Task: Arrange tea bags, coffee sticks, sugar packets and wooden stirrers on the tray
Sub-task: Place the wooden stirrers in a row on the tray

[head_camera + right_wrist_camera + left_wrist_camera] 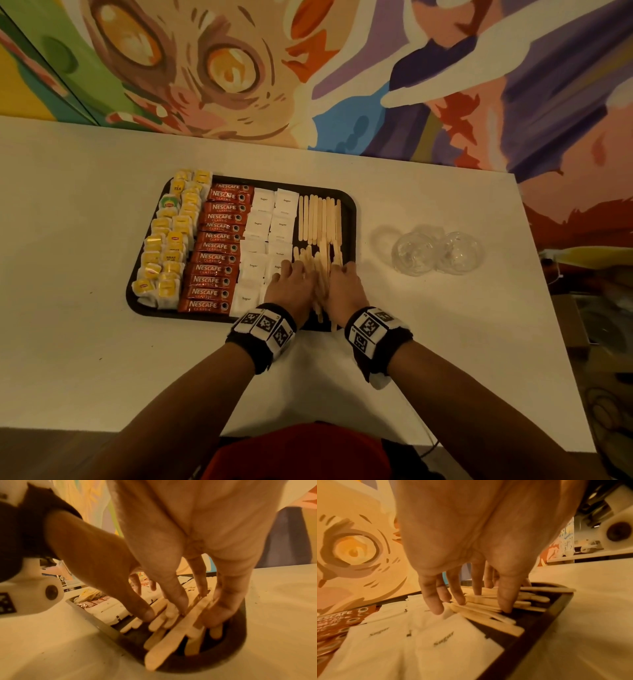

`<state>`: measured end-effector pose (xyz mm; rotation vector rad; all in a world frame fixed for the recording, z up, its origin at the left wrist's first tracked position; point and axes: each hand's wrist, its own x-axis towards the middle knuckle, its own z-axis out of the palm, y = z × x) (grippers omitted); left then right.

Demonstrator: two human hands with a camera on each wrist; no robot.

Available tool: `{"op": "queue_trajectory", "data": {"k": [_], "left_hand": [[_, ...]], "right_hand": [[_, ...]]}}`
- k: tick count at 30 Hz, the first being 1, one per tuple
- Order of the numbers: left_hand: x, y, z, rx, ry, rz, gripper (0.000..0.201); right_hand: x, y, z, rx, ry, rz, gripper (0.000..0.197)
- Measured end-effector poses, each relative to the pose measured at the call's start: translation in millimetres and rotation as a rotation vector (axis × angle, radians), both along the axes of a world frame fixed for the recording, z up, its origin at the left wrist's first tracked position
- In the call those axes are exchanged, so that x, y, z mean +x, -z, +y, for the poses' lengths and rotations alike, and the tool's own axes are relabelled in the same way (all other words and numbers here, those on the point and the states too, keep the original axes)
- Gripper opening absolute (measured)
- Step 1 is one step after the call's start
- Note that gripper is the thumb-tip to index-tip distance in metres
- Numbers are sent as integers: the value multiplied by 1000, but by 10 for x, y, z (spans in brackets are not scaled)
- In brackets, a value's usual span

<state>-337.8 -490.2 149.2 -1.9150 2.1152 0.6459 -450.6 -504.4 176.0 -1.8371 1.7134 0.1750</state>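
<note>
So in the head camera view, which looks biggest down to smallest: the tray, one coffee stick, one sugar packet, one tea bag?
Largest to smallest:
1. Tray, by far
2. Coffee stick, long and narrow
3. Sugar packet
4. Tea bag

The sugar packet and tea bag look close in size; the order is unsure, also because nearer ones look bigger.

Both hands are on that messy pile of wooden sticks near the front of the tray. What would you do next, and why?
Probably press both hands inward and draw the stirrers parallel. The left hand and right hand flank the near pile with straight fingers, yet the stirrers lie crossed, and one pokes over the tray's front rim in the right wrist view. The far row already lies neat.
</note>
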Motion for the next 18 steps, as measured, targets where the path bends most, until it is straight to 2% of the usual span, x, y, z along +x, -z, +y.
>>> {"op": "queue_trajectory", "data": {"k": [4, 7, 11, 18], "left_hand": [[92, -20, 30, -46, 50, -20, 64], [117, -39, 38, -70, 60, -10, 63], [136, -21, 54, -34, 105, 22, 74], [150, -43, 54, -60, 94, 12, 58]], "right_hand": [[-25, -40, 24, -2, 29, -33, 45], [-14, -83, 30, 31, 30, -79, 53], [-31, -65, 98, 57, -86, -42, 64], [-122, -40, 48, 14, 2, -108, 38]]}}
